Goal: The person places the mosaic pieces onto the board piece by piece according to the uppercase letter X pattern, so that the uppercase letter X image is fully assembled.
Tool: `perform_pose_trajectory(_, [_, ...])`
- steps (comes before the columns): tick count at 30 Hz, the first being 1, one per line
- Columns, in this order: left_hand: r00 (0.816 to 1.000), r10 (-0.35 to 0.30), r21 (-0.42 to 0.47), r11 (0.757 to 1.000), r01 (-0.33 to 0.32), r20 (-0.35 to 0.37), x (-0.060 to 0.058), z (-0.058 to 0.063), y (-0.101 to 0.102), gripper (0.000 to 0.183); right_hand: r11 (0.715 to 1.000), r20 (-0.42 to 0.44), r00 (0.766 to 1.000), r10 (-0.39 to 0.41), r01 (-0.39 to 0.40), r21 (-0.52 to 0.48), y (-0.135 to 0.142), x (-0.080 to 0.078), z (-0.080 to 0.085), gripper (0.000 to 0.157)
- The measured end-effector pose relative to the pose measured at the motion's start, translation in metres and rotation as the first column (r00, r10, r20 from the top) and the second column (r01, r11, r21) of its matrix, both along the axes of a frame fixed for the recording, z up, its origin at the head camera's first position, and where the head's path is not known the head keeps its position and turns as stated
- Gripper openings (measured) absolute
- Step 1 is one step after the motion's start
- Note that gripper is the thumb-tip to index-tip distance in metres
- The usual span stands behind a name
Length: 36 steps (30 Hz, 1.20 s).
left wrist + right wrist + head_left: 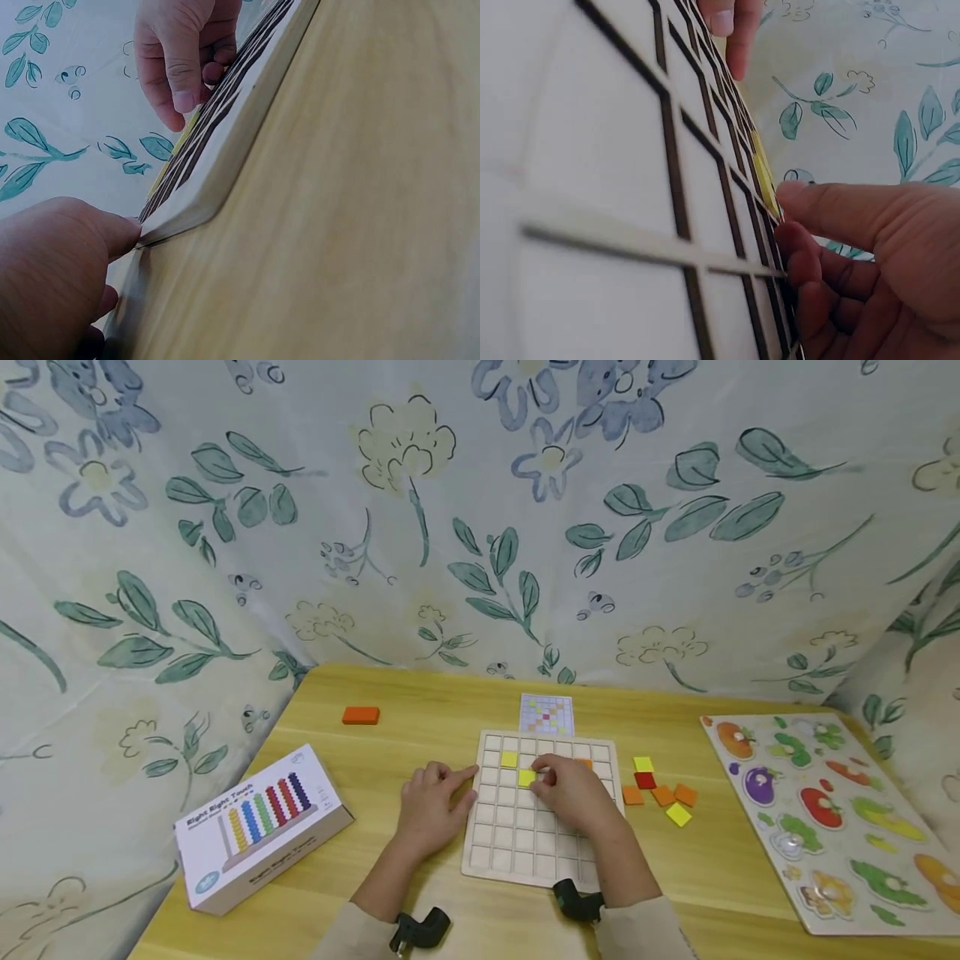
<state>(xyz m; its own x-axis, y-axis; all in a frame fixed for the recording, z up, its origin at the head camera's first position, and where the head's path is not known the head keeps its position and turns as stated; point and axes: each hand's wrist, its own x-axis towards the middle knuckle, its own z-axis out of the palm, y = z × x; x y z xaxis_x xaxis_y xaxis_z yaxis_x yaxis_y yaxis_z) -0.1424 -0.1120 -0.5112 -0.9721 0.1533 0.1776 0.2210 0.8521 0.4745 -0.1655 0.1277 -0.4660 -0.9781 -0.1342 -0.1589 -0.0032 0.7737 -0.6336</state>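
Note:
A wooden grid board (495,835) lies on the table, its cells mostly bare. My left hand (431,810) rests at the board's left edge, index finger and thumb touching it. With thumb and a curled finger, my right hand (573,793) pinches a yellow square tile (527,777) at a cell in the upper middle. In the right wrist view the yellow tile (763,176) shows beside the thumb tip. Another yellow tile (509,759) sits in a cell up and to the left. An orange tile (584,763) is partly hidden behind the right hand.
Loose yellow, red (645,781) and orange tiles (685,793) lie right of the board. A small pattern card (547,714) lies behind it. An orange block (361,716) and a toy box (262,827) stand left; a vegetable puzzle board (825,852) lies right.

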Motion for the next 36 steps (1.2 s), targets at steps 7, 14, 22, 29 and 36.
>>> perform_pose_trajectory(7, [1.0, -0.004, 0.008, 1.0, 0.004, 0.005, 0.002, -0.001, 0.0, 0.038, 0.994, 0.057, 0.994, -0.09, 0.093, -0.054, 0.03, 0.0, 0.009, 0.031])
perform_pose_trajectory(14, [1.0, -0.003, 0.008, 1.0, 0.003, 0.007, 0.002, -0.003, 0.0, 0.038, 0.986, 0.029, 0.987, -0.16, 0.161, -0.038, 0.081, 0.002, 0.011, 0.032])
perform_pose_trajectory(22, [1.0, 0.002, 0.01, 1.0, -0.002, 0.013, 0.001, -0.001, 0.0, 0.038, 0.958, 0.038, 0.957, -0.287, 0.286, 0.017, 0.125, 0.006, 0.005, 0.034])
perform_pose_trajectory(29, [1.0, -0.006, 0.021, 1.0, 0.006, 0.015, 0.002, -0.001, -0.001, 0.038, 0.94, 0.066, 0.938, -0.34, 0.34, 0.023, 0.145, 0.011, 0.0, 0.032])
perform_pose_trajectory(36, [1.0, -0.004, 0.017, 1.0, 0.004, 0.005, 0.004, 0.0, 0.001, 0.038, 0.938, 0.164, 0.924, -0.346, 0.344, 0.044, 0.159, 0.017, 0.004, 0.039])
